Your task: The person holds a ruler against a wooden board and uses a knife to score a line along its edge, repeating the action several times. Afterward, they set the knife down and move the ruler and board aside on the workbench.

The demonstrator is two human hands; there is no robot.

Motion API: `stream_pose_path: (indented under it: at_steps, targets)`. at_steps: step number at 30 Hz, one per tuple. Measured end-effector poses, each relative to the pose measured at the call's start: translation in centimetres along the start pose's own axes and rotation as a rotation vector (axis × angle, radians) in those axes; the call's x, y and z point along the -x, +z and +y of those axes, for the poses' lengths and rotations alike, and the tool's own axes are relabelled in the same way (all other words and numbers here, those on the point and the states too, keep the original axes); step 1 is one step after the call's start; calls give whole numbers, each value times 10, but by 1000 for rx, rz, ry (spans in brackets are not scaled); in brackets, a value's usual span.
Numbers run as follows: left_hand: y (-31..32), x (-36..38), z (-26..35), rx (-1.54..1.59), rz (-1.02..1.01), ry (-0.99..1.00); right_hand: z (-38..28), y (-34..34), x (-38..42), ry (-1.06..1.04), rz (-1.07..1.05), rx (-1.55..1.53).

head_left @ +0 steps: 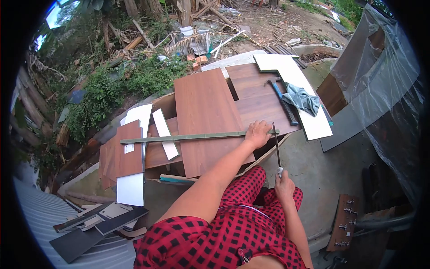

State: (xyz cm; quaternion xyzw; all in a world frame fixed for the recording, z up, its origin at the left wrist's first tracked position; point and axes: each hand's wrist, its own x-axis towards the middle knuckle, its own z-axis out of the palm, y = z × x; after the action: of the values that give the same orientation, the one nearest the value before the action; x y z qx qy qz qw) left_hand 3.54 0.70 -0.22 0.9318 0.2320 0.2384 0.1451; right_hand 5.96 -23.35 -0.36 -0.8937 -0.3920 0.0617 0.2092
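A long, narrow green strip (pixel 192 136) lies across the brown wood-grain boards. My left hand (pixel 258 134) presses on it near its right end, fingers closed around it. My right hand (pixel 284 186) grips the pale handle of a saw (pixel 277 150). The thin dark blade is seen nearly edge-on and crosses the strip's end, just right of my left hand. Beneath the strip is a large brown board (pixel 208 112). A hammer (pixel 286 105) with a blue and black handle rests farther back, partly under a grey-blue cloth (pixel 303 99).
White panels (pixel 313 119) lie at the right and left of the stack. Offcuts (pixel 101 224) are piled at lower left. A board with metal hooks (pixel 344 222) stands at lower right. Clear plastic sheeting (pixel 385 80) hangs at right; plants (pixel 107 89) and debris lie beyond.
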Motion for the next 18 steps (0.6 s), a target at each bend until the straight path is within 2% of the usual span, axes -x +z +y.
stream_pose_path:
  at_steps: [5, 10, 13, 18]
  targets:
    - [-4, 1, 1, 23, -18, -17, 10, -1, 15, 15, -7, -14]
    - [-4, 0, 1, 27, -12, -5, -15, 7, -53, -33, 41, 6]
    - [-1, 0, 0, 6, -15, -8, -18, 10, -67, -42, 64, 11]
    - [-4, 2, 4, 21, -5, -31, -6, 5, -18, -26, 46, -17]
